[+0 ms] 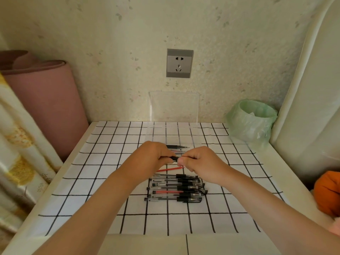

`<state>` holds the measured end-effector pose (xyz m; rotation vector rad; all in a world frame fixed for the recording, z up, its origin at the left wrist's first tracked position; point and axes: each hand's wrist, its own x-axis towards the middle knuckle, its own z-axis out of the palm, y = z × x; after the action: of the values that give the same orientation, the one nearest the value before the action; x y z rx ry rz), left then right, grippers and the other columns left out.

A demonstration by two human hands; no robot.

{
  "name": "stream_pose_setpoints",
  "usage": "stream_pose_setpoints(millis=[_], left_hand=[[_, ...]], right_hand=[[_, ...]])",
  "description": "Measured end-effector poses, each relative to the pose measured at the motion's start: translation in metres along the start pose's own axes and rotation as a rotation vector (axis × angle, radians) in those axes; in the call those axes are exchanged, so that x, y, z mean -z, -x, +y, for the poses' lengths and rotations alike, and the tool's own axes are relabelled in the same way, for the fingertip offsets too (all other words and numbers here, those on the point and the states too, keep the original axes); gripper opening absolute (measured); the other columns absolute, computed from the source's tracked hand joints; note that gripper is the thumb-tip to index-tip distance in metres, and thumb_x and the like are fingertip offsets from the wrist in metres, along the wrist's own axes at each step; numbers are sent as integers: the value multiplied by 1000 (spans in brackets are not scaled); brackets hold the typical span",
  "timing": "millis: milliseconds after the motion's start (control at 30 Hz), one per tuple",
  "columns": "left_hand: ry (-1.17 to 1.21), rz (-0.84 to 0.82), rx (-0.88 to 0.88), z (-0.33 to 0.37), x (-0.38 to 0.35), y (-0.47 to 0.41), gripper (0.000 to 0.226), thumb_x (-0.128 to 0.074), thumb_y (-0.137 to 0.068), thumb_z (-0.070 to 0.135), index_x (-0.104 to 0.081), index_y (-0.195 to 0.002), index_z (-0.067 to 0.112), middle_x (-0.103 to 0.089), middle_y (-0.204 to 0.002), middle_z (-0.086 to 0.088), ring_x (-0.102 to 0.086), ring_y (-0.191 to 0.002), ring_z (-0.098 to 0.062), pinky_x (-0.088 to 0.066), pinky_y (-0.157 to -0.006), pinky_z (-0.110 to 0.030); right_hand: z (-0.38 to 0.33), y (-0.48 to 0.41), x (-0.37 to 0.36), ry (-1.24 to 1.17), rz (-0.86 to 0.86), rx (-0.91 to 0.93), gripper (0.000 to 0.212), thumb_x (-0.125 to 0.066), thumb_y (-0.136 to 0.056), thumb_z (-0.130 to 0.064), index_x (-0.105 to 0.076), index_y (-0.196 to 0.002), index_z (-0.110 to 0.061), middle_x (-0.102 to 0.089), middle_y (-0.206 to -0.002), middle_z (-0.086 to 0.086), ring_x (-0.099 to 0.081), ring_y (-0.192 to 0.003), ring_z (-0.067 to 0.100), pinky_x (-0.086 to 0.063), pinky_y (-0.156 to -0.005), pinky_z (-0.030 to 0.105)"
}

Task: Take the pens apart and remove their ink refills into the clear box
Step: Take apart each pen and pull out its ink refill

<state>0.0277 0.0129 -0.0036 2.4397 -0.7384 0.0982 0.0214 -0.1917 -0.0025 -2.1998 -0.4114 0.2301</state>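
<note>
Hands meet over the middle of the checked cloth [110,162], and between them I hold one pen [174,158], of which only a short black section shows. My left hand [154,155] has its fingers curled round the 9 o'clock end. My right hand [200,162] pinches the 3 o'clock end between thumb and bent fingers. Neither hand has any fingers spread.

Just at 6 o'clock from the grip, a red refill [170,169] runs out from under my right hand toward 9 o'clock. I cannot tell whether it lies on the cloth or is caught in that hand.

Further toward 6 o'clock the pile of pens [176,188] lies on the cloth, the pens side by side with black grips pointing to 3 o'clock. One of them shows red ink inside.

At 12 o'clock from my hands stands the clear box [173,92], its far side against the wall. A few black refills [177,146] lie at its near edge, partly hidden by my knuckles.

A wall socket [179,63] sits above the box. A green-bagged bin [252,120] stands at 2 o'clock, a pink roll [46,100] leans at 10 o'clock, and an orange object [327,192] is at 4 o'clock, off the cloth.
</note>
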Motion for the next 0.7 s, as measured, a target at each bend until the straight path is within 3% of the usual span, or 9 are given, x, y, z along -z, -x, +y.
stream_pose_setpoints(millis=[100,167,300,400,533,633,700], left_hand=[[-26,-2,33,0,3,-1,20,-67,-91,23,-75,-108,30,-70,-87,6,-63,-78,-12,-52,-75,-34],[-35,26,56,0,6,-2,21,-69,-89,26,-74,-109,31,-71,-91,7,-63,-82,-11,-53,-77,-32],[-279,200,197,-19,12,-3,37,-68,-89,34,-63,-125,31,-64,-116,8,-52,-108,-11,-43,-89,-25],[-229,306,369,-37,11,-1,59,-66,-90,30,-41,-143,24,-51,-134,-1,-42,-126,-19,-39,-101,-31],[-110,210,484,-44,4,1,65,-59,-95,33,-28,-150,19,-38,-145,-5,-39,-133,-22,-38,-105,-35],[-87,133,457,-43,-1,3,59,-54,-98,32,-30,-149,17,-35,-147,-4,-43,-129,-21,-39,-101,-32],[-93,127,447,-44,-3,4,51,-52,-99,30,-37,-145,15,-38,-144,-4,-50,-121,-22,-43,-95,-30]], right_hand=[[-2,-6,-3,193,38,42,14,-61,-93,-35,-75,-91,-35,-63,-82,-3,-58,-72,7,-48,-72,33],[-4,-9,-4,282,61,76,19,-62,-92,-35,-72,-108,-37,-62,-90,-10,-58,-82,8,-48,-76,31],[-5,-17,7,456,137,23,18,-63,-92,-33,-70,-108,-38,-66,-92,-14,-58,-78,6,-49,-71,30],[-1,-27,23,536,241,-30,16,-62,-93,-31,-70,-107,-35,-67,-89,-12,-56,-67,6,-48,-65,29],[0,-56,35,632,337,-78,18,-59,-94,-33,-70,-109,-35,-65,-87,-12,-59,-75,13,-48,-64,29],[-1,-86,30,711,273,-90,22,-55,-96,-32,-69,-113,-32,-64,-92,-9,-57,-79,14,-39,-60,26],[-2,-102,23,783,204,-106,24,-52,-98,-31,-68,-115,-31,-67,-104,-6,-59,-88,17,-42,-65,27]])
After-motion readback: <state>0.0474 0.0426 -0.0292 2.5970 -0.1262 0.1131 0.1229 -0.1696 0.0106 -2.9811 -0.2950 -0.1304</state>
